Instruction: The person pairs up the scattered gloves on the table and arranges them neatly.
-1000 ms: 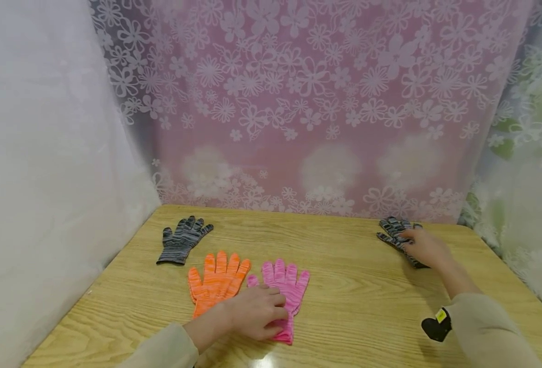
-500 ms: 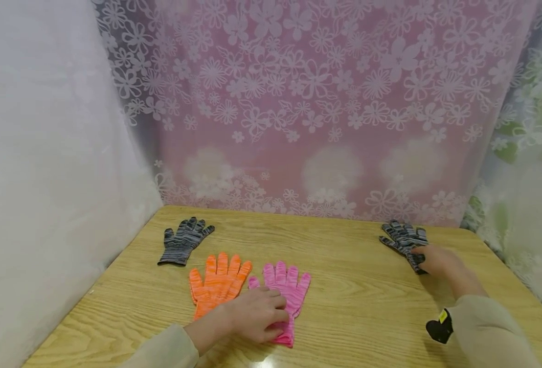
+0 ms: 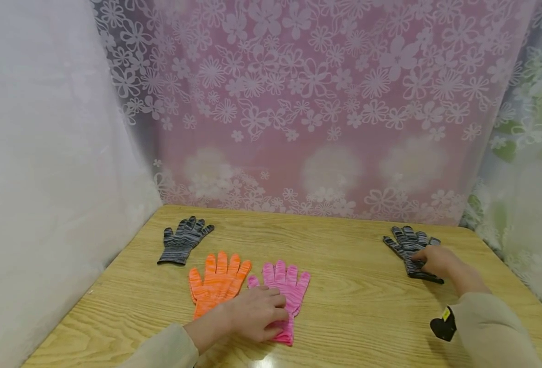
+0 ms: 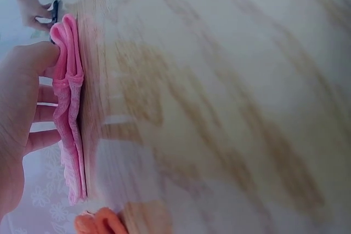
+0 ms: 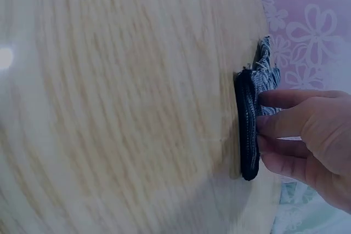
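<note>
In the head view my left hand (image 3: 254,313) rests on a pink knit glove (image 3: 294,291) lying flat, fingers pointing away. The left wrist view shows its thumb against the folded pink cuff (image 4: 67,53) and the other fingers reaching over the glove. Farther off at the right, my right hand (image 3: 443,263) touches a black-and-grey striped knit glove (image 3: 404,245) with its fingertips. Up close, those fingertips press on the upper side of the striped glove (image 5: 249,127), near its dark cuff. My right hand hides part of this glove's palm.
Left of the pink glove lies an orange knit glove (image 3: 220,281), partly under my left forearm. Another black-and-grey glove (image 3: 183,240) lies at the table's far left. Floral curtain (image 3: 317,128) hangs behind the wooden table (image 3: 344,312); pale sheeting (image 3: 59,153) stands along the left side.
My right hand has shifted a little to the right and nearer, and the striped glove moved with it. That glove now lies more spread out. My left hand stays on the pink glove.
</note>
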`<state>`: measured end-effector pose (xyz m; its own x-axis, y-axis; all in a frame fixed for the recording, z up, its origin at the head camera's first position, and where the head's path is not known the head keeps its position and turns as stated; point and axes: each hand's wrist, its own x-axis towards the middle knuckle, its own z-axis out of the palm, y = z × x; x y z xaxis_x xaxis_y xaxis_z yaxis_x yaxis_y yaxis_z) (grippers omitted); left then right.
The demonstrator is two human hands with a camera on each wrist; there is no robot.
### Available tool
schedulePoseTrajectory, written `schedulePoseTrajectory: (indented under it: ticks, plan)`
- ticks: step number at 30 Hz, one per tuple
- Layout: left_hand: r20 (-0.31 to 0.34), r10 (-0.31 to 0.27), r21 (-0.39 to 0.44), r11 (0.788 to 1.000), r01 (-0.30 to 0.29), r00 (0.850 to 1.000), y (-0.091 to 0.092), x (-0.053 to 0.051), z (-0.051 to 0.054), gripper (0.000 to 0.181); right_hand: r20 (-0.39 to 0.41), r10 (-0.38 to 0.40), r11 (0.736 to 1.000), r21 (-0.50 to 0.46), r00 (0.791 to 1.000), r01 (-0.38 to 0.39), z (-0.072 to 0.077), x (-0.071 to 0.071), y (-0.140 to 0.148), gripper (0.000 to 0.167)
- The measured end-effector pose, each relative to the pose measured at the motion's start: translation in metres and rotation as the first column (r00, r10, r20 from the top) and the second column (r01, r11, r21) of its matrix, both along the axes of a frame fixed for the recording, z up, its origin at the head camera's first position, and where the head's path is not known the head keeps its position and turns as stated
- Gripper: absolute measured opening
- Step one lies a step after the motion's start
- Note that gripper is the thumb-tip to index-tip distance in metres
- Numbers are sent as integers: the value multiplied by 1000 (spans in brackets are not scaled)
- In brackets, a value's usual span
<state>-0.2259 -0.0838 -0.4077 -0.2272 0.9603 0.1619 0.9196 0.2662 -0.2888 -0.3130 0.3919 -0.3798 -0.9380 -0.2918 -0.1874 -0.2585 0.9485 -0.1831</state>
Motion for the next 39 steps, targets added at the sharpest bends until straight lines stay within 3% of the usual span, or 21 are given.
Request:
schedulePoseTrajectory:
  ticks: [18,30,34,39]
  plan:
    - [-26,11,-4,1000,-11,1000,2,-1,-1,13,-100,17,994,110,995,-6,-5,9,-8,39]
    - [-33,11,9,1000,-11,999,2,-2,-2,13,-195,111,985,149,974,-82,-11,12,-10,30]
    - [-34,9,25,1000,-8,999,2,-2,-4,14,-223,136,987,110,965,-114,-4,11,-10,24]
    - [-39,7,32,999,-6,999,2,-3,-5,14,-262,127,992,17,957,-127,16,12,-12,22]
